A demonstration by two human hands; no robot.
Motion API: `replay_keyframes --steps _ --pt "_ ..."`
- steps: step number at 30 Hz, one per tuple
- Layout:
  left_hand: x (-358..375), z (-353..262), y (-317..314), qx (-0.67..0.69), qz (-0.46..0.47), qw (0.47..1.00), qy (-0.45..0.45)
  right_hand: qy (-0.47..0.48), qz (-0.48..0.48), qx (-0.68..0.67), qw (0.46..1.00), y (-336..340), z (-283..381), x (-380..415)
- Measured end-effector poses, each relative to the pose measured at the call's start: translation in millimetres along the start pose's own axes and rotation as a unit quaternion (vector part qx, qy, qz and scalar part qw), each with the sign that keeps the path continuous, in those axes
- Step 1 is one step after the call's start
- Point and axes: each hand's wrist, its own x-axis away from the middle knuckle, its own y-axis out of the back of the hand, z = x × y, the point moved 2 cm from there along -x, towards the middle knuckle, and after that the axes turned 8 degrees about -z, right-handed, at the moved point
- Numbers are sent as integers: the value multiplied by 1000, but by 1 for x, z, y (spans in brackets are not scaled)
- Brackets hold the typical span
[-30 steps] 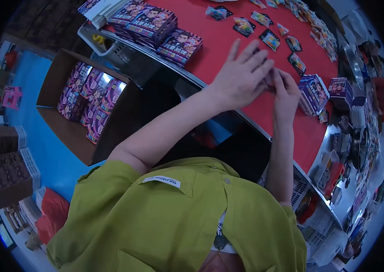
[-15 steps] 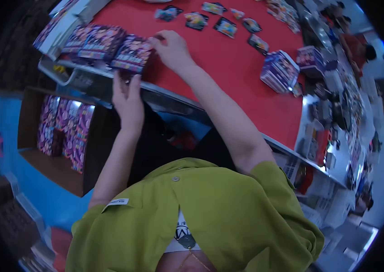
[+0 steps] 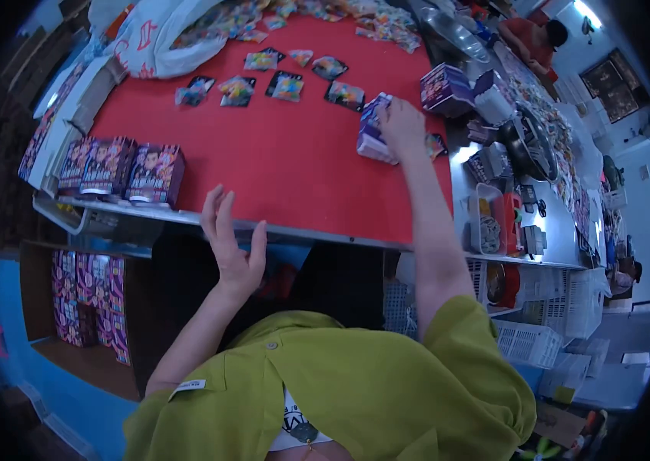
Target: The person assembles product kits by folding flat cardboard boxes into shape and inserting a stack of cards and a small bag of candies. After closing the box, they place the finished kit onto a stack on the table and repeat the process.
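Observation:
My right hand [image 3: 403, 129] is at the right side of the red tabletop, its fingers closed over the top of a stack of purple printed flat cartons [image 3: 371, 137]. Pale edges show along the lower side of that stack. My left hand [image 3: 231, 244] hovers by the table's front edge, fingers apart and holding nothing. To its left, several purple printed boxes [image 3: 154, 175] stand upright in a row near the front left corner. Small clear packets with colourful pieces [image 3: 288, 87] lie spread across the middle of the table.
A cardboard carton [image 3: 137, 323] with more purple boxes sits below left. A white plastic bag [image 3: 164, 38] and a heap of packets lie at the back. On the right are more purple cartons [image 3: 446, 88], a black bowl [image 3: 532, 146] and a plastic tub [image 3: 488, 223]. A person [image 3: 528, 42] sits beyond.
My right hand has left the upright boxes and moved right, onto the carton stack. My left hand has let go of the front box and opened. The view has turned right.

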Motion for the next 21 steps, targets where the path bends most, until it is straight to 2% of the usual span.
replay_keyframes --steps 4,6,7,8,9,10,12,13,15,16,21 --pt "-11 -6 -14 4 23 1000 -21 46 -154 54 986 6 9 11" --pt "-21 -7 -25 99 92 989 64 70 -220 57 971 18 12 7" --pt "-30 -14 -30 103 96 989 55 63 -227 61 970 31 16 5" --pt "-39 -18 -38 224 123 949 185 80 -250 9 965 43 21 6" --pt "-48 -20 -48 336 147 877 311 97 -273 -41 956 58 30 5" --pt "-59 -17 -55 337 156 876 308 109 -267 -108 951 74 45 8" --pt "-69 -8 -70 507 166 749 394 158 -273 -236 919 101 85 26" --pt "-72 -9 -66 508 178 745 395 200 -288 -298 888 110 107 38" --pt "-78 -24 -55 580 318 587 467 209 -232 -407 858 123 138 61" --pt "-71 -28 -52 567 284 587 502 193 -207 -428 858 122 146 72" --pt "-54 -12 -43 562 283 576 522 171 -145 -505 833 116 157 90"
